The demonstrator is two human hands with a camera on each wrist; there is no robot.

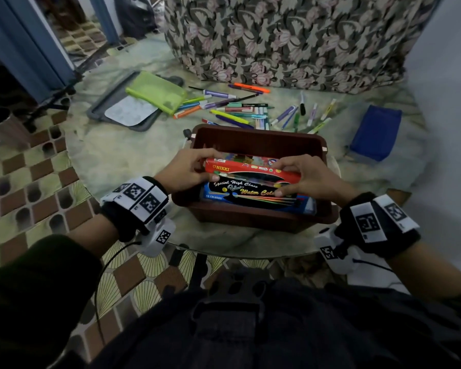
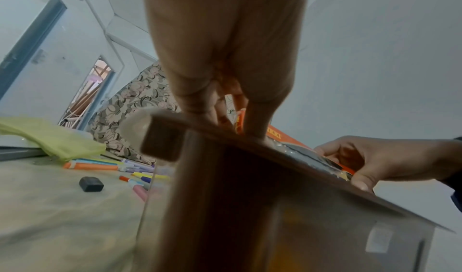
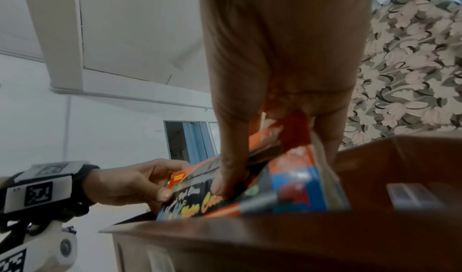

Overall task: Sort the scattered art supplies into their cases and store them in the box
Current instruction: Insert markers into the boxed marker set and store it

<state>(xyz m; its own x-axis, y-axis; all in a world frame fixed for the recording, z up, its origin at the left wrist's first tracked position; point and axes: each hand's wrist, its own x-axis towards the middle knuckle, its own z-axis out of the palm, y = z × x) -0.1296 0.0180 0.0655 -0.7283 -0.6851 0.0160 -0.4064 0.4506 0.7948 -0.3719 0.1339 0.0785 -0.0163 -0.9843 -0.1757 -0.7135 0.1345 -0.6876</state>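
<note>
A red NIKKI case (image 1: 250,170) is held at a tilt inside the brown plastic box (image 1: 256,137). My left hand (image 1: 213,167) pinches its left end and my right hand (image 1: 280,179) its right end. Under it a black and blue water colour box (image 1: 253,194) lies flat in the brown box. In the left wrist view my left hand's fingers (image 2: 257,122) reach over the box rim (image 2: 225,136) onto the red case (image 2: 280,136). In the right wrist view my thumb (image 3: 225,177) presses the red case (image 3: 265,138) above the water colour box (image 3: 197,201).
Several loose pens and markers (image 1: 237,110) lie scattered behind the box. A green mesh pouch (image 1: 157,91) rests on a grey tray (image 1: 104,107) at the back left. A blue case (image 1: 375,134) sits at the right. A small black eraser (image 2: 91,184) lies left of the box.
</note>
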